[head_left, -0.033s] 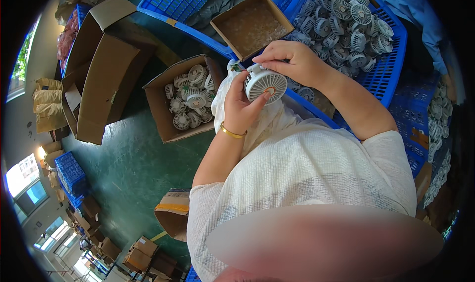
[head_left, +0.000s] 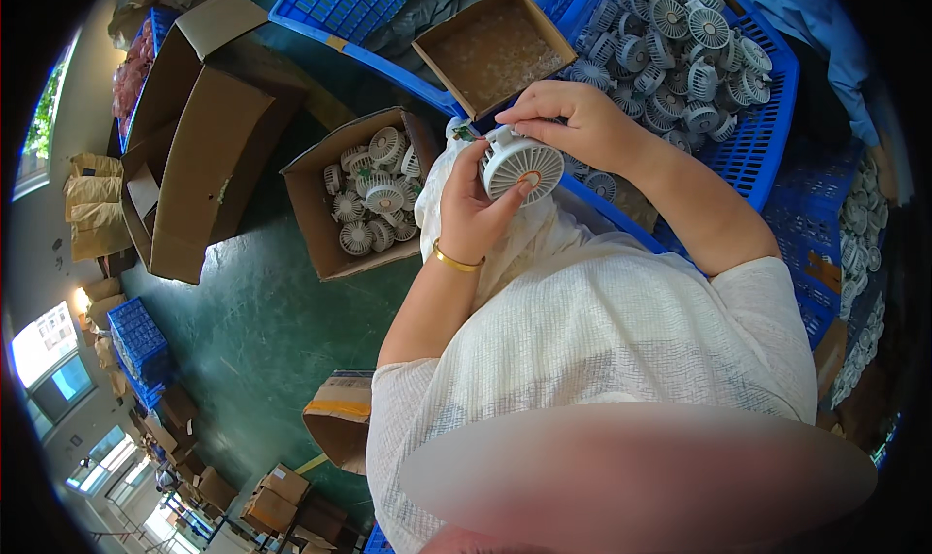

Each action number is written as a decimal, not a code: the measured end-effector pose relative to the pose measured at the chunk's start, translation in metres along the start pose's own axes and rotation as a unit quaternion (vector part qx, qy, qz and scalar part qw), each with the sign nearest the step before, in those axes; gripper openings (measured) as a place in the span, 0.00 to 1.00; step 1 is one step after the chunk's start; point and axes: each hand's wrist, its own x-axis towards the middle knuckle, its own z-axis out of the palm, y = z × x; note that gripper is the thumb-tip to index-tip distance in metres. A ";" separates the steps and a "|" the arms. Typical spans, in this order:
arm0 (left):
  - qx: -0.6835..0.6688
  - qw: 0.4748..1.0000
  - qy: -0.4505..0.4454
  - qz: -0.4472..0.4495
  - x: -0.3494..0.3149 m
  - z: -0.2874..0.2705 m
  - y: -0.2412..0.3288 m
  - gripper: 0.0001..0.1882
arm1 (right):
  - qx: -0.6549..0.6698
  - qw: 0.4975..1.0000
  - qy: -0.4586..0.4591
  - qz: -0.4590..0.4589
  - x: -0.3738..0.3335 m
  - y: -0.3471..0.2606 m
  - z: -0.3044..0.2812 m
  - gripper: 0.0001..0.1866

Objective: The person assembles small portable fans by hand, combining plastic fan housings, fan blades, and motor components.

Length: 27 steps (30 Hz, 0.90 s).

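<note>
My left hand (head_left: 471, 202) is closed round a white handheld fan (head_left: 524, 170), its thumb lying across the round slatted grille. A small green piece (head_left: 464, 134), perhaps a circuit board, shows by the fingertips of that hand. At the fan's upper edge my right hand (head_left: 573, 117) has its thumb and fingers drawn together in a pinch. Whatever lies between those fingertips is hidden or too small to name. Just beyond the hands stands a shallow cardboard box (head_left: 454, 67) with small clear bits on its bottom.
A blue crate (head_left: 777, 132) heaped with white fan heads is at the far right. To the left, an open carton (head_left: 316, 238) holds more of them. A large brown carton (head_left: 199, 166) stands farther left on the green floor (head_left: 262, 321). A person's blue sleeve (head_left: 811, 30) shows at top right.
</note>
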 end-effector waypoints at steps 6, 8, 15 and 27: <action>0.020 0.999 -0.013 0.026 0.000 -0.001 0.001 0.31 | 0.005 1.000 -0.023 0.005 -0.001 -0.002 0.003 0.10; 0.017 0.999 -0.017 0.022 0.000 0.000 0.002 0.31 | -0.001 1.000 -0.031 -0.003 -0.001 0.000 0.005 0.10; 0.015 0.994 0.094 0.059 -0.019 -0.023 0.012 0.33 | 0.019 0.993 0.079 -0.082 -0.002 0.002 0.003 0.14; 0.130 0.893 0.423 -0.080 -0.018 -0.141 -0.011 0.29 | -0.235 0.850 -0.173 0.440 -0.167 0.291 0.045 0.26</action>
